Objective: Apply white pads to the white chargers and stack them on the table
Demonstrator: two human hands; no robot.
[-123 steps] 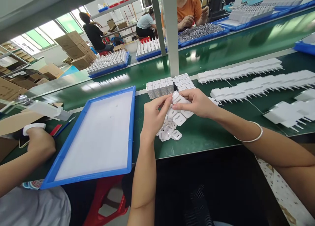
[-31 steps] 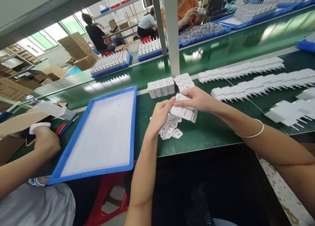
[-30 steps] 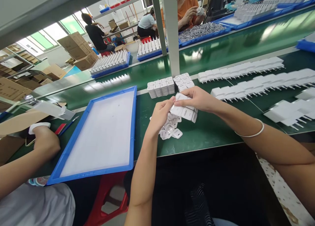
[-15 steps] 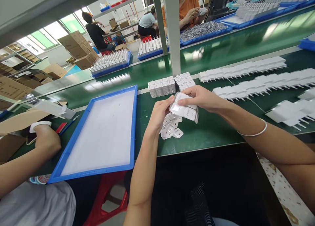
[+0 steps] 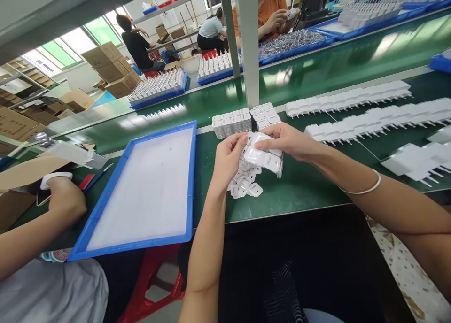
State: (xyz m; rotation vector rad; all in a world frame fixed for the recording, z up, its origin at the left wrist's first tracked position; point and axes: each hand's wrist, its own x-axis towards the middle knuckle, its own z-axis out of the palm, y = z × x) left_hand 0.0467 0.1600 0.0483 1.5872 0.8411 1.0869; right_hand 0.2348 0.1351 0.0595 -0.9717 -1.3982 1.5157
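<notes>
My right hand (image 5: 287, 142) is closed around a bundle of flat white charger cover plates (image 5: 269, 161), each with a small slot and print. The bundle is tilted above the bench and looks shiny, perhaps wrapped in clear film. At its left edge my left hand (image 5: 229, 156) pinches with thumb and fingers; a small white plate (image 5: 249, 136) shows at the fingertips. Below both hands lies a loose pile of the same plates (image 5: 246, 184). Neat stacks of plates (image 5: 230, 123) stand just behind, with another stack (image 5: 265, 114) beside the post.
A blue-rimmed tray (image 5: 193, 182) lies left on the green bench (image 5: 296, 196). Rows of white plug chargers (image 5: 347, 102) stretch to the right. A metal post (image 5: 249, 46) rises behind the stacks. A co-worker's arm (image 5: 66, 203) rests at far left; a person in orange (image 5: 273, 8) works opposite.
My left hand has shifted slightly up, its fingers now bent at the bundle's left edge. The bundle in my right hand has moved very little.
</notes>
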